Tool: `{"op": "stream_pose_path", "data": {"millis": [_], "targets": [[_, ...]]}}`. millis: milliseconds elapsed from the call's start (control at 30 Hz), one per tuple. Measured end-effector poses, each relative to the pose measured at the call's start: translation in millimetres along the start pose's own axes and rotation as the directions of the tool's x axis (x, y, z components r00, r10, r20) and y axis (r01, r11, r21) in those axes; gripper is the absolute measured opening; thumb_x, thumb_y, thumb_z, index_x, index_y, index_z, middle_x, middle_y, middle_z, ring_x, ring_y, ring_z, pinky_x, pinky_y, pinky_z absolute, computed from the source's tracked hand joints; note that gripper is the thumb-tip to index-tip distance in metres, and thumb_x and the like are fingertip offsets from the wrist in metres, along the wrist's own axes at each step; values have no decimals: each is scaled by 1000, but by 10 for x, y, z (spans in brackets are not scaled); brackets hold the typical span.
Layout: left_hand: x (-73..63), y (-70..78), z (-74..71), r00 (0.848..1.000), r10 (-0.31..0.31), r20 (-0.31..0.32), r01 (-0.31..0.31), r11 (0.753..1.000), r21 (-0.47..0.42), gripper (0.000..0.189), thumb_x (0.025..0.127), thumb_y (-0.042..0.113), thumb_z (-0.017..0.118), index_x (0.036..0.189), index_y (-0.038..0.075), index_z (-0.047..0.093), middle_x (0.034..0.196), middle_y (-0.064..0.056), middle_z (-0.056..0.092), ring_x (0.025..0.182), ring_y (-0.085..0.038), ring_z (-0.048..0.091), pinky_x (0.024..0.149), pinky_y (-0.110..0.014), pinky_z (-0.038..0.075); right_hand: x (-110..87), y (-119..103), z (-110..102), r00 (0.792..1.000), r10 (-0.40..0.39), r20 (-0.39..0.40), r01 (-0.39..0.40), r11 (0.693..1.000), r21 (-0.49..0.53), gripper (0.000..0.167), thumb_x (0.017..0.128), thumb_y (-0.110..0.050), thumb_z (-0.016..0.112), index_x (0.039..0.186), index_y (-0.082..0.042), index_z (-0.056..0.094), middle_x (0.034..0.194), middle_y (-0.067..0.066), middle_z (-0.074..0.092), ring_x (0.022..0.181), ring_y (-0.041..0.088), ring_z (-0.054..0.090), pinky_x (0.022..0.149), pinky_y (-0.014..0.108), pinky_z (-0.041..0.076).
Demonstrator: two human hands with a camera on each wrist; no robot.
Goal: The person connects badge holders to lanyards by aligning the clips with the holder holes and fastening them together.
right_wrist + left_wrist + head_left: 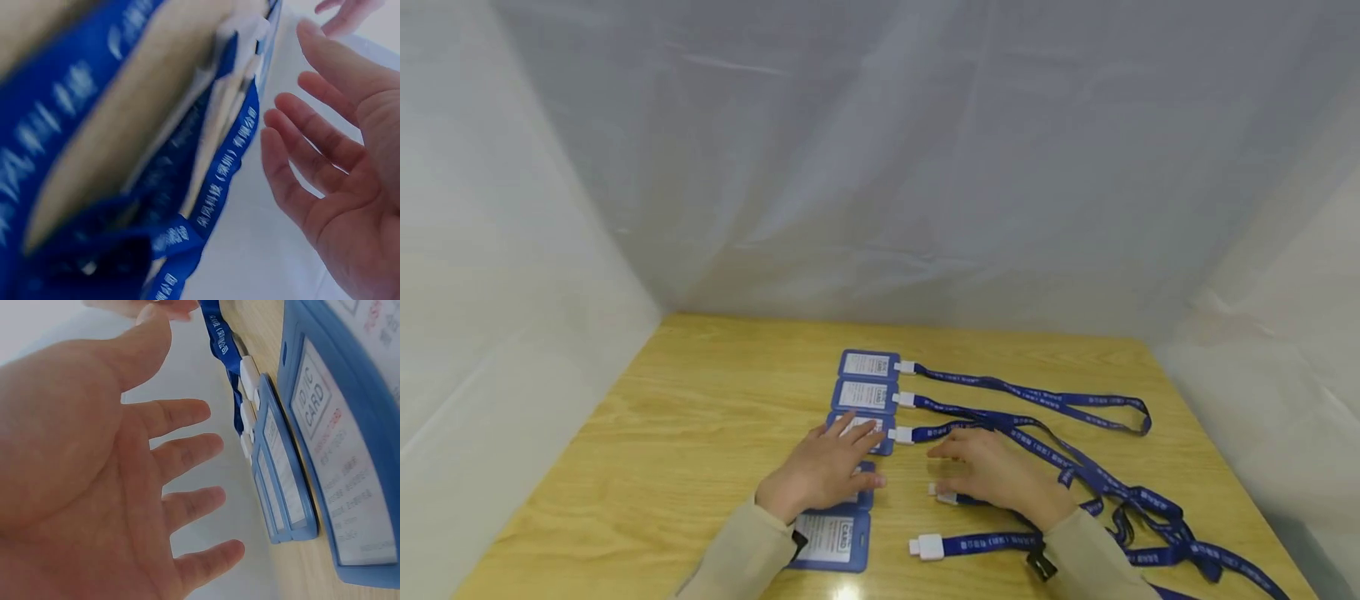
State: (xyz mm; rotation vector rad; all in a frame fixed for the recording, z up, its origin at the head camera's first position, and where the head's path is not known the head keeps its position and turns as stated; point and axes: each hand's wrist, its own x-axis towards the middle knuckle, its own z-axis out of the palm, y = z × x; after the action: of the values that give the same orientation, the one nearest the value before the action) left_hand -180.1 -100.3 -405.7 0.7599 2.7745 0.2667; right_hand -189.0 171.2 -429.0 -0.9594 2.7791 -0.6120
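Observation:
My left hand (827, 467) hovers palm down with fingers spread over a column of blue card holders, overlapping the third holder (887, 443) and the fourth holder (867, 498). In the left wrist view the palm (81, 469) holds nothing. To the right, my right hand (1000, 468) has loosely bent fingers above a white lanyard clip (946, 498); its palm (375, 150) shows bare in the right wrist view. White clips sit at the right edges of the three upper holders, joined to blue printed lanyards (985, 383). The nearest holder (859, 554) lies apart from another clip (931, 547).
Tangled lanyard straps (1150, 508) spread across the right side of the wooden table (647, 433). Pale sheeting (880, 167) hangs behind the table and along both sides.

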Motion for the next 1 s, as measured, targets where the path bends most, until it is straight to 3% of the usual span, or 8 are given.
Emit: {"op": "stream_pose_path", "data": {"millis": [233, 400, 567, 733, 867, 1000], "targets": [[-55, -10, 48, 1000, 5, 5, -5, 1000, -12, 67, 99, 55, 54, 154, 18, 43, 164, -6, 34, 154, -37, 21, 121, -63, 24, -18, 11, 119, 997, 15, 76, -17, 1000, 25, 57, 83, -41, 82, 132, -15, 67, 103, -8, 67, 86, 4, 58, 77, 24, 53], [-117, 8, 54, 1000, 2, 10, -1, 1000, -17, 65, 99, 55, 54, 154, 20, 44, 164, -5, 33, 154, -37, 21, 121, -63, 25, -25, 24, 175, 994, 50, 100, -55, 998, 41, 54, 88, -33, 80, 136, -16, 64, 106, -7, 70, 90, 3, 60, 80, 27, 56], [-174, 33, 38, 1000, -10, 19, 10, 999, -34, 64, 98, 55, 56, 152, 20, 47, 164, -8, 35, 152, -40, 25, 120, -63, 27, -24, 19, 168, 996, 70, 59, -72, 997, 40, 45, 88, -27, 80, 129, -13, 67, 107, -4, 71, 92, 5, 63, 83, 30, 58], [-218, 28, 26, 1000, -7, 23, 8, 1000, -26, 64, 97, 53, 59, 151, 19, 49, 161, -10, 39, 149, -43, 31, 117, -65, 32, -15, -12, 129, 996, 91, -12, -90, 995, 40, 49, 87, -27, 81, 131, -13, 64, 105, -4, 71, 92, 9, 63, 88, 38, 56], [-264, 10, 34, 1000, -8, 29, 8, 1000, -24, 66, 96, 54, 61, 150, 18, 50, 159, -11, 42, 146, -45, 36, 114, -66, 35, -3, -30, 96, 996, 65, -65, -63, 997, 36, 49, 87, -24, 81, 131, -13, 62, 104, -3, 71, 93, 11, 64, 88, 41, 55], [-337, -20, 55, 999, 9, 32, -8, 999, -39, 66, 95, 54, 61, 149, 17, 51, 158, -12, 43, 144, -45, 38, 113, -65, 37, 10, -34, 81, 996, 26, -81, -24, 999, 25, 38, 88, -22, 80, 123, -12, 67, 105, -4, 71, 93, 10, 64, 85, 37, 56]]}}
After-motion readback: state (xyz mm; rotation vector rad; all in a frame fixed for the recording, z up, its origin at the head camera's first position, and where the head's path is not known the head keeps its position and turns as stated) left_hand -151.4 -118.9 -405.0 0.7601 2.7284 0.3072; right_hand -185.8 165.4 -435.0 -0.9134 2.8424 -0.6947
